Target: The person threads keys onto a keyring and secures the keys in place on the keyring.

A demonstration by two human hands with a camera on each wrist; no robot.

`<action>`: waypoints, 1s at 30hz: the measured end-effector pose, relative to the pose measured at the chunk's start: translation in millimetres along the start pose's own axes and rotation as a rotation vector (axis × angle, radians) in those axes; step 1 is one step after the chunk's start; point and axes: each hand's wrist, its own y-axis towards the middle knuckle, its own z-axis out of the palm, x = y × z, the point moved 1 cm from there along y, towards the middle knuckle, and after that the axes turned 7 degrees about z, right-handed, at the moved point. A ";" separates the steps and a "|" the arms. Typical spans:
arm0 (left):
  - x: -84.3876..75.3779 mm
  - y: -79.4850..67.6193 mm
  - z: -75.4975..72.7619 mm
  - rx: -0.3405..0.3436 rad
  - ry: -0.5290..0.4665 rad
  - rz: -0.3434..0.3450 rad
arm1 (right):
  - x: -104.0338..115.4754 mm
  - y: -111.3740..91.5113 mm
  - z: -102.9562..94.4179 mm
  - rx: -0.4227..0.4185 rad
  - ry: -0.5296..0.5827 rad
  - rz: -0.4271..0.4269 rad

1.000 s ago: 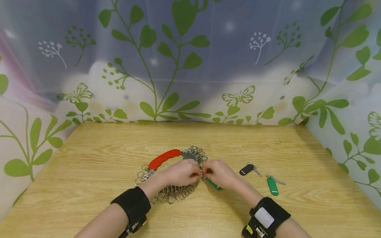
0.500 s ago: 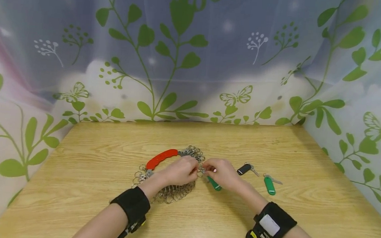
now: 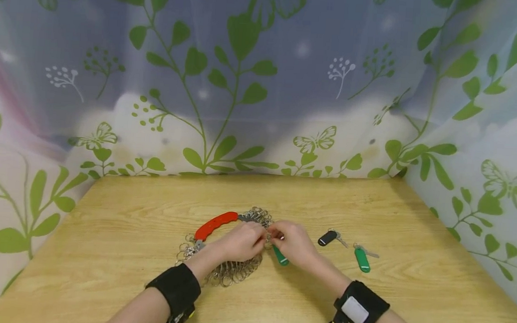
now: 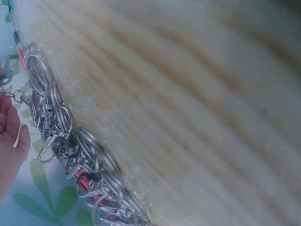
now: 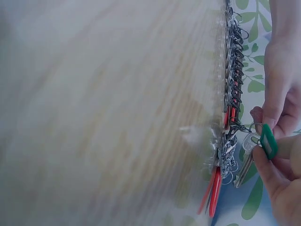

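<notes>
On the table lies a large key ring with a red handle [image 3: 216,225] and many metal clips and split rings [image 3: 231,274] strung round its loop. My left hand [image 3: 244,240] reaches over the loop and pinches a small split ring [image 5: 256,126] at its right side. Close against those fingertips, my right hand [image 3: 292,241] pinches a green key tag [image 5: 268,141], with a silver key [image 5: 243,165] hanging beside it. In the left wrist view, a clip [image 4: 19,96] stretches from the loop toward the fingers. Fingertips partly hide where tag and split ring meet.
To the right lie a black key tag [image 3: 327,238] with a key and another green key tag [image 3: 362,259] with a key. The wooden table [image 3: 138,213] meets a leaf-printed curtain [image 3: 254,96] at the back and sides.
My right hand drew slightly away from the left, then came back against its fingertips. The green tag in it now hangs more upright. The head view has tilted a little upward.
</notes>
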 end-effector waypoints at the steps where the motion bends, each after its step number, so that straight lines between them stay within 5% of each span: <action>1: -0.1 -0.6 0.4 -0.001 -0.004 -0.003 | 0.3 -0.3 0.9 -0.005 -0.001 -0.008; 18: 0.1 -1.0 -1.3 -0.043 -0.004 0.027 | -1.7 -0.7 4.0 -0.077 -0.007 -0.178; 30: -5.5 -0.1 0.1 -0.077 -0.062 -0.054 | -0.5 -2.3 4.1 -0.058 -0.014 -0.207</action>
